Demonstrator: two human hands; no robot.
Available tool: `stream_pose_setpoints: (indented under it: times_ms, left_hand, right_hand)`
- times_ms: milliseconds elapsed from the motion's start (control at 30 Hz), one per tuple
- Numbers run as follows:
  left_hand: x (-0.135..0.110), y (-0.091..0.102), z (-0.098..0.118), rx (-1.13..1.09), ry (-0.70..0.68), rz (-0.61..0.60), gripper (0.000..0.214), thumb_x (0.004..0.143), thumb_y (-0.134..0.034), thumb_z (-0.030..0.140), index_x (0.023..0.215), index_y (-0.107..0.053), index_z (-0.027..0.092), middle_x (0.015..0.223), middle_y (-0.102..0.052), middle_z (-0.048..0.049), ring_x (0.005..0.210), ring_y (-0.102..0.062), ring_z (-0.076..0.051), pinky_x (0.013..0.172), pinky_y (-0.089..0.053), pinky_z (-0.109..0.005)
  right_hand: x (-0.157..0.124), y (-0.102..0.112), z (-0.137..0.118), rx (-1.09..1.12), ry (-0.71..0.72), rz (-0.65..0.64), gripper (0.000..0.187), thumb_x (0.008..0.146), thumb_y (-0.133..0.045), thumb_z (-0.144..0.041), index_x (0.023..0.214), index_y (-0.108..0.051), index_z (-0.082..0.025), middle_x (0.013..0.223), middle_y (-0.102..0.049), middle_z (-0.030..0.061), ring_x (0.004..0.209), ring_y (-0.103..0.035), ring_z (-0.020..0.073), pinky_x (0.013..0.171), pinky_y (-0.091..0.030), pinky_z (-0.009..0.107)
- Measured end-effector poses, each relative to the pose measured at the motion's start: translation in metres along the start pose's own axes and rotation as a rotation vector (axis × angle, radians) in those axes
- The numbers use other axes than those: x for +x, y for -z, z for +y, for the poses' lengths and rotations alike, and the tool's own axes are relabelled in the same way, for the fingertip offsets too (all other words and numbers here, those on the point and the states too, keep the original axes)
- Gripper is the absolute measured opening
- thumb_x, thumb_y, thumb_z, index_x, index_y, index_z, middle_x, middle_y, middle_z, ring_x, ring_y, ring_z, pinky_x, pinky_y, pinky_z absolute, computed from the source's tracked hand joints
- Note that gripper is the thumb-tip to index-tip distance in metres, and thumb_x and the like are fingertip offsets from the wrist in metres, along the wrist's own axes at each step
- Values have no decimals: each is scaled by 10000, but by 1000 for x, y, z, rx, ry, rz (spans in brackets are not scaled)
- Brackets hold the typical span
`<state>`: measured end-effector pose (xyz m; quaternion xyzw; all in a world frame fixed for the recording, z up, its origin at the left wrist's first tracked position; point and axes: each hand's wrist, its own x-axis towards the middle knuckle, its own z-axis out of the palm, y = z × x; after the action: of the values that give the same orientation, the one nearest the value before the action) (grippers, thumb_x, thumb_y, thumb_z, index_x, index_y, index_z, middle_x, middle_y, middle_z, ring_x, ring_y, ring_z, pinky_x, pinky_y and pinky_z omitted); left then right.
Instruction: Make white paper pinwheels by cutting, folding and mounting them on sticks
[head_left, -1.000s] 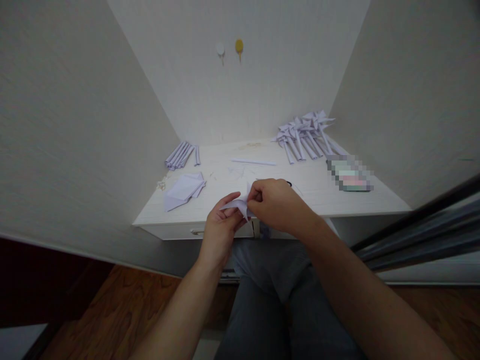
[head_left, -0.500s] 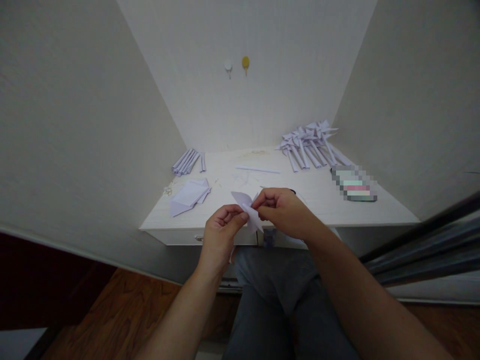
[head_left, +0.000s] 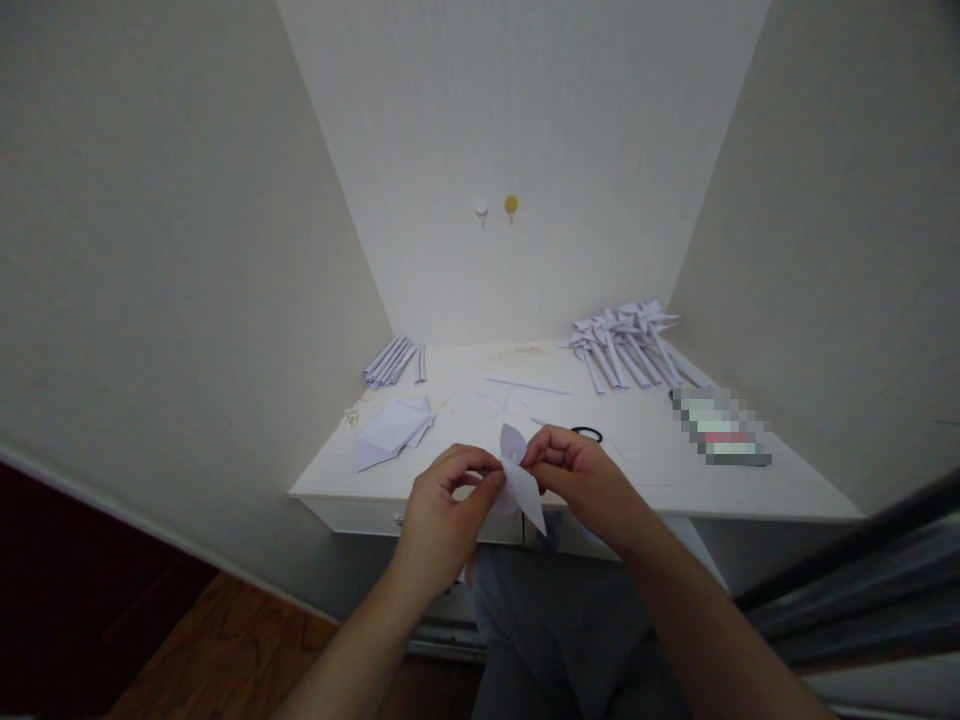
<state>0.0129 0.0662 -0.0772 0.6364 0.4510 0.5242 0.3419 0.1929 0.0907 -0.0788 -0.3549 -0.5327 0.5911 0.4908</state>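
A white paper pinwheel (head_left: 523,485) with curled blades is held over the front edge of the white desk (head_left: 637,480). My left hand (head_left: 454,495) pinches its left side between thumb and fingers. On the other side, my right hand (head_left: 574,475) grips the paper near the centre with closed fingertips. Just behind the right hand lie scissors (head_left: 587,434), their black handle partly covered by it. A thin white paper stick (head_left: 527,384) rests farther back. To the left is a stack of cut paper sheets (head_left: 394,430).
Rolled paper tubes (head_left: 390,361) are piled at the back left. Several finished paper pinwheels on stems (head_left: 626,340) lie at the back right, with a blurred phone-like object (head_left: 720,428) before them. Paper scraps (head_left: 501,402) dot the middle. Walls enclose the desk on three sides.
The view has tilted up, so the desk sits lower in the picture. The pinwheel has turned in my fingers, one blade now pointing up and another down right. Both hands keep their hold.
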Motion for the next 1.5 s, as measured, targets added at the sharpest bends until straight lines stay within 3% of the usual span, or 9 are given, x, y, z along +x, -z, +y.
stream_pose_setpoints:
  times_ms: [167, 533, 967, 1033, 1133, 1233, 1333, 1400, 1500]
  left_hand:
    - [3, 4, 4, 111, -62, -67, 130, 845, -642, 175, 859, -764, 216, 924, -744, -46, 895, -671, -200, 783, -497, -310]
    - [-1, 7, -3, 131, -110, -145, 205, 887, -583, 137, 901, -770, 220, 930, -732, -57, 874, -658, -201, 747, -485, -289]
    - [-2, 5, -4, 272, -287, -88, 163, 910, -585, 140, 902, -731, 212, 929, -713, -73, 879, -641, -211, 777, -478, -305]
    - [-2, 7, -5, 249, -255, -60, 162, 888, -597, 131, 881, -735, 215, 915, -713, -67, 869, -640, -212, 768, -474, -302]
    - [1, 10, -7, 88, -100, -30, 104, 838, -666, 161, 837, -756, 214, 886, -715, -51, 855, -640, -214, 740, -467, -287]
    - [2, 11, -11, -173, 52, -60, 85, 814, -733, 225, 878, -786, 208, 897, -729, -36, 881, -645, -218, 786, -471, -284]
    - [0, 9, -16, -398, 150, -107, 149, 830, -749, 283, 941, -795, 195, 905, -743, -40, 887, -651, -228, 841, -476, -308]
    - [-1, 6, -19, -485, 194, -157, 188, 825, -765, 309, 956, -793, 176, 913, -749, -59, 889, -657, -237, 856, -478, -324]
    - [-2, 5, -23, -505, 223, -208, 193, 814, -784, 316, 932, -788, 163, 891, -741, -66, 876, -651, -230, 829, -471, -308]
  right_hand:
    - [-3, -2, -2, 6, -20, -19, 101, 657, -687, -193, 730, -618, -199, 615, -676, -42, 562, -595, 114, 591, -462, 258]
    - [-5, -10, 2, 27, -58, 14, 201, 646, -752, -192, 711, -563, -211, 609, -708, -26, 537, -590, 119, 552, -444, 245]
    - [-5, -11, 4, 48, -77, 2, 200, 638, -734, -189, 712, -549, -213, 573, -658, -59, 484, -560, 107, 515, -418, 235]
    - [-5, -9, 4, 23, -85, -8, 220, 651, -765, -213, 732, -561, -211, 611, -687, -37, 505, -568, 115, 522, -421, 243]
    - [-3, -5, 4, -34, -62, 20, 242, 689, -798, -296, 750, -582, -207, 638, -693, -12, 525, -543, 120, 536, -415, 258]
    - [1, -1, 8, -93, 20, 183, 296, 690, -818, -395, 795, -617, -206, 672, -650, -14, 589, -540, 139, 560, -414, 273]
    - [3, 1, 11, -108, 58, 295, 414, 660, -846, -438, 954, -678, -198, 905, -709, 44, 813, -629, 191, 704, -486, 311]
    - [2, 2, 10, -92, 19, 230, 423, 685, -830, -434, 1009, -703, -194, 982, -730, 60, 893, -650, 202, 781, -500, 327]
    - [-2, 1, 6, -53, -128, -2, 316, 736, -783, -445, 902, -733, -181, 822, -720, 25, 745, -646, 167, 692, -496, 298]
